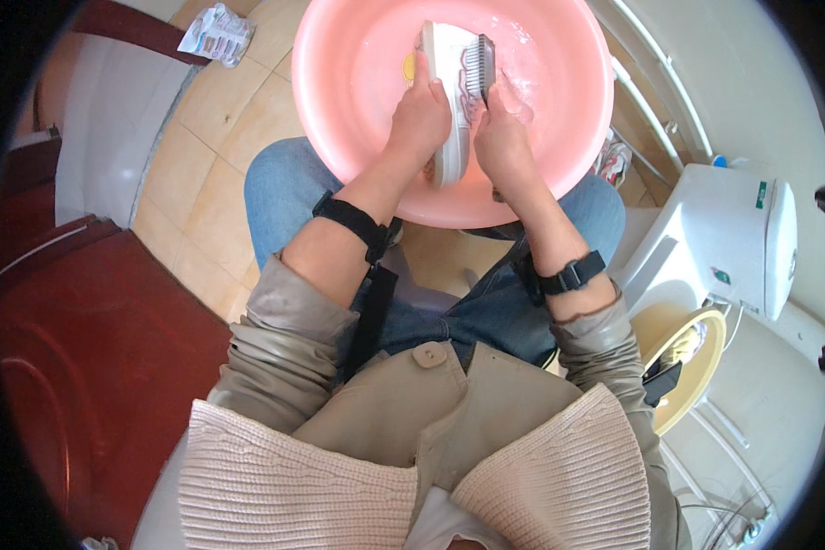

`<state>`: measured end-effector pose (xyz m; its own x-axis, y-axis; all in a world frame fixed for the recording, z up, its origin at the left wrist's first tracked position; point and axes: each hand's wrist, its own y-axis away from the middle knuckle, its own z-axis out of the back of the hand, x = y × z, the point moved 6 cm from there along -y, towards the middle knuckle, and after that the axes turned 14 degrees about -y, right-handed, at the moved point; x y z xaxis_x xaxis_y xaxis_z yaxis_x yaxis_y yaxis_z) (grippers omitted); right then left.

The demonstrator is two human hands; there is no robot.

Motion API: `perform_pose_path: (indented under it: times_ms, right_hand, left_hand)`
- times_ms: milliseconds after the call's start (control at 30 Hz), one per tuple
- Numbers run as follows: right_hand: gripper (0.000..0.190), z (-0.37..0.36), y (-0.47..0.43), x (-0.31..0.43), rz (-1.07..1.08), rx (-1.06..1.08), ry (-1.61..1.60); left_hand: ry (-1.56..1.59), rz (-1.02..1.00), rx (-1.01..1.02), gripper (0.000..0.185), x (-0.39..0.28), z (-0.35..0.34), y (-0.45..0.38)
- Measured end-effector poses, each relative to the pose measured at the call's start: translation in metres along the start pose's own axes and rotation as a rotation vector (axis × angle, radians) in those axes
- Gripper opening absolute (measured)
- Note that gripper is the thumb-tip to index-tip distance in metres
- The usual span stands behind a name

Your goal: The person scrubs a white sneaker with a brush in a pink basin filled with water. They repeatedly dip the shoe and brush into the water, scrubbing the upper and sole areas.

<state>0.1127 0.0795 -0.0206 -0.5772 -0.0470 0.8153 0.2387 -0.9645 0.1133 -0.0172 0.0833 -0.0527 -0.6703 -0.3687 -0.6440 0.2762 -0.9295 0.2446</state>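
Note:
My left hand (421, 115) grips a white shoe (452, 148) by its side, over a pink plastic basin (316, 103) that rests at my knees. The shoe points lengthwise away from me, its sole edge towards the left. In my right hand (505, 137) is a scrubbing brush (486, 67) with a dark back and pale bristles, which touch the shoe's upper near the laces. Some water shows at the basin's bottom. A small yellow thing (408, 67) lies beside the shoe, partly hidden by it.
A white toilet (722, 234) stands at the right, with a yellow basin (715, 371) holding several things below it. White pipes (660, 124) run along the wall. A plastic pouch (218, 34) stands on the tiled floor at the upper left. A dark red door (110, 357) is at the left.

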Motion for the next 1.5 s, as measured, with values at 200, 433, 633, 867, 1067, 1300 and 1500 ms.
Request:
perform_pose_path:
  times_ms: [200, 433, 633, 867, 1067, 1300, 1500]
  right_hand:
    - [0.037, 0.007, 0.060, 0.008, -0.017, 0.102, -0.035]
    - [0.034, -0.002, -0.021, -0.021, -0.030, 0.014, 0.084]
    - [0.037, 0.008, -0.010, -0.071, -0.143, 0.067, 0.172]
    - [0.040, 0.012, 0.053, -0.005, -0.043, 0.072, 0.016]
    - [0.049, -0.003, -0.012, -0.012, 0.010, 0.004, 0.201]
    - [0.051, 0.015, 0.069, 0.001, 0.079, 0.119, 0.218]
    - [0.052, 0.009, 0.042, 0.015, 0.168, 0.029, 0.183]
  left_hand:
    - [-0.055, -0.027, -0.018, 0.058, 0.004, -0.004, -0.002]
    - [-0.105, -0.066, -0.004, 0.057, -0.001, -0.003, -0.002]
    - [-0.083, 0.021, 0.063, 0.056, -0.005, 0.001, 0.002]
    - [-0.101, -0.039, 0.002, 0.056, -0.001, -0.005, -0.002]
    - [-0.097, -0.041, 0.004, 0.055, -0.003, -0.004, 0.000]
    - [-0.066, -0.048, -0.022, 0.056, 0.006, -0.008, -0.001]
    - [0.063, -0.089, -0.011, 0.060, 0.004, -0.007, -0.002]
